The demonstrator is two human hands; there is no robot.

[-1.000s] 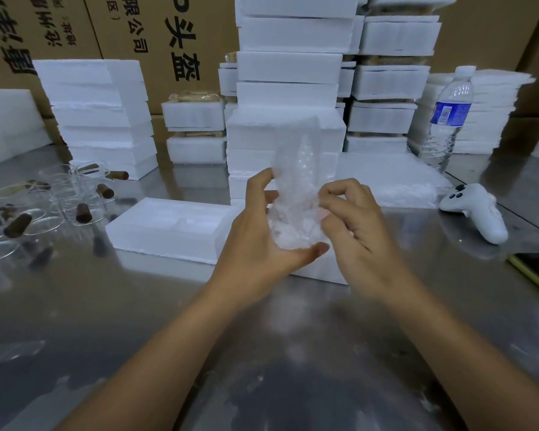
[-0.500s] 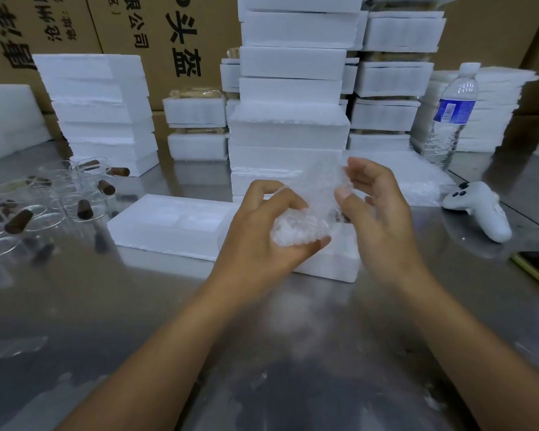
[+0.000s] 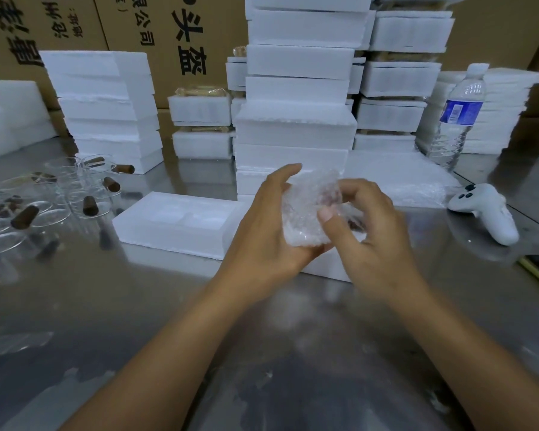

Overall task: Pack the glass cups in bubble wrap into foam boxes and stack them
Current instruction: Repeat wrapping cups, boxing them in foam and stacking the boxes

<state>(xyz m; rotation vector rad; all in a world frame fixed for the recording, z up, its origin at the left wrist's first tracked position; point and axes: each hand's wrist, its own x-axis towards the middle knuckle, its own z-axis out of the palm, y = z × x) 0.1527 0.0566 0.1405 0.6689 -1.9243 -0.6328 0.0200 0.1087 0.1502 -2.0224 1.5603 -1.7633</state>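
A bundle of bubble wrap point(image 3: 308, 209) with a glass cup inside it sits between both hands above the steel table. My left hand point(image 3: 262, 231) cups it from the left and below, fingers curled round it. My right hand point(image 3: 367, 231) grips its right side, thumb pressed on the wrap. Just behind the hands lies an open foam box point(image 3: 175, 222) with moulded hollows. Bare glass cups point(image 3: 84, 194) with brown cork stoppers stand at the left. More bubble wrap sheets point(image 3: 402, 178) lie behind my right hand.
Stacks of white foam boxes point(image 3: 296, 88) fill the back, with cardboard cartons point(image 3: 168, 32) behind them. A water bottle point(image 3: 458, 116) stands back right. On the table to the right rests a white controller point(image 3: 486, 209). Bare steel table point(image 3: 262, 353) lies in front.
The tall loose end of the wrap has been folded down round the cup into a compact bundle. Both hands closed in tighter on it.
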